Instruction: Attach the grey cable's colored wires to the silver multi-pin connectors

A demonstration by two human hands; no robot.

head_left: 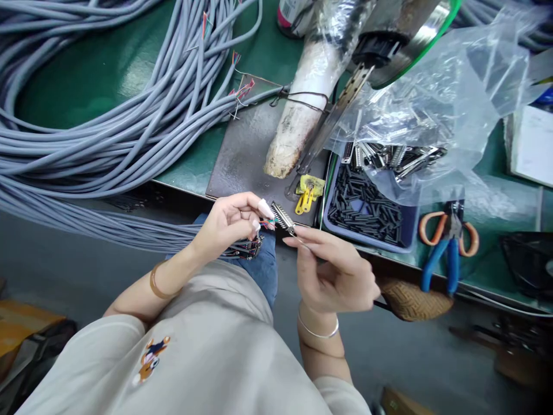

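My left hand (232, 223), with white covers on its fingertips, pinches thin coloured wires (268, 222) at the stripped end of a grey cable. Against these wires, a metal multi-pin connector (283, 219) is held at its lower right end by the thumb and forefinger of my right hand (334, 262). A thin strand runs beside the right fingertips; I cannot make out what it is. Below my left hand, several finished-looking connector ends (253, 248) lie over my lap with grey cables (142, 230) trailing left.
Grey cable bundles (108, 144) cover the bench's left. A soldering iron (322, 129) hangs beside a plastic-wrapped tube (296, 124) over a dark plate (242, 144) with a yellow sponge (317, 185). At right are a blue bin (406, 245) of black sleeves, bagged connectors, cutters (453, 242) and pliers (440, 259).
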